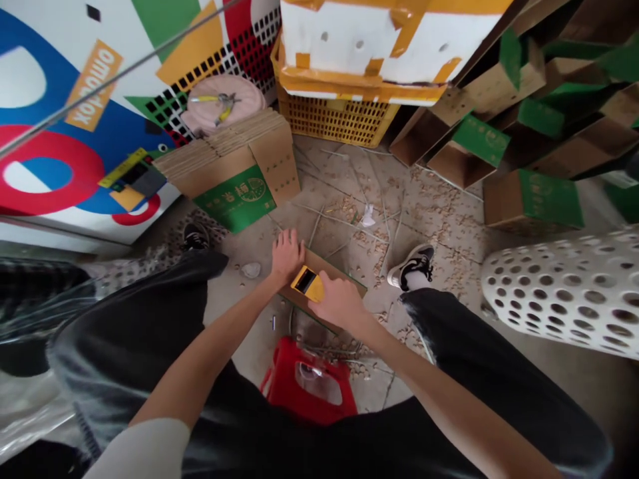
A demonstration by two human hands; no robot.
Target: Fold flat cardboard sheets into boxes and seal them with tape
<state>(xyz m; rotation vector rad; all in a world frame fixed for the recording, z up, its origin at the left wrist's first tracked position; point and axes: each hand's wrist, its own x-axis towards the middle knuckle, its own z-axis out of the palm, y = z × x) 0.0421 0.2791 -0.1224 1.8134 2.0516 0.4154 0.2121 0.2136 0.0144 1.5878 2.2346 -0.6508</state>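
At far left a patterned panel (114,100) of blue, red, green and orange leaned inward, the word "omoedox" on a label across it. Beside it a dark shoe (194,236) showed under the person's left knee. Next, a round pinkish bundle (204,120), with something yellow-handled on top, sat just behind a stack of flattened cartons (234,169) printed in green and standing on edge.

The left hand (286,254) lay on the near-left end of a narrow cardboard piece (298,298) placed low over the floor (249,299), its fingers stretched forward and not closed around anything. Over the middle of that cardboard was a yellow tool (314,289) with a dark window, and the fingers of the right hand (342,299) were clamped on its right end. A red plastic object (284,372) stood nearer the body.

Beyond, a yellow crate (334,123) was under a white box (359,40) bound with orange tape. Straps, brown bits and a crumpled white scrap (368,216) littered the floor before it. Farther right came the other shoe (417,263), a heap of open cartons (499,146) with green flaps, and a white perforated basket (564,293).
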